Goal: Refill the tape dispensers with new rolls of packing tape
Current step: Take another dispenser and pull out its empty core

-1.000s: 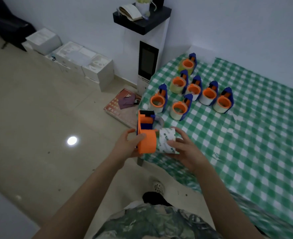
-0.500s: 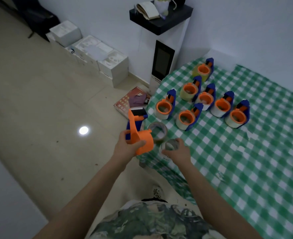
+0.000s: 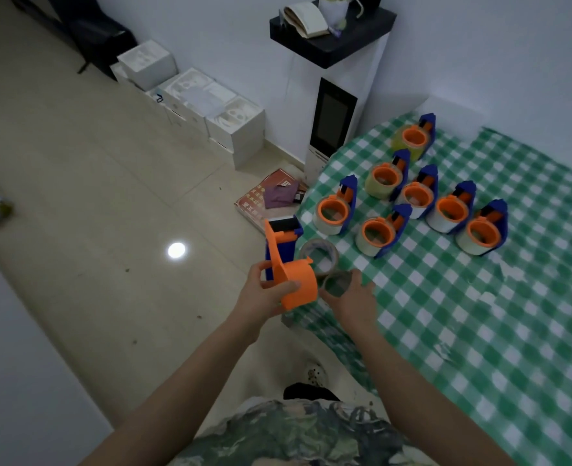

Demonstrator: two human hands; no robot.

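Your left hand (image 3: 264, 297) was clamped on an empty tape dispenser (image 3: 294, 284), thumb across the front of its orange drum and fingers wrapped behind. You held it in the air just off the left edge of the counter (image 3: 479, 331), with its blue handle and black blade end pointing up and away from you.

Your right hand (image 3: 355, 301) was at that same edge, close to the counter's near-left corner. Its thumb and fingers were curled round a small roll (image 3: 336, 284) lying on the green checked cloth. The hand was blurred, so you could not tell how firm the grip was. A second roll (image 3: 318, 255), brownish and translucent, lay just beyond, touching or almost touching the small one and right beside the orange drum.

Further in, toward the counter's far-left corner, seven loaded dispensers (image 3: 417, 196) stood clustered together, orange hubs facing up.

On the floor past the left edge lay a red book (image 3: 261, 200). A white cabinet (image 3: 331, 129) with a dark screen stood against the wall, with white boxes (image 3: 210, 109) in a row beside it.
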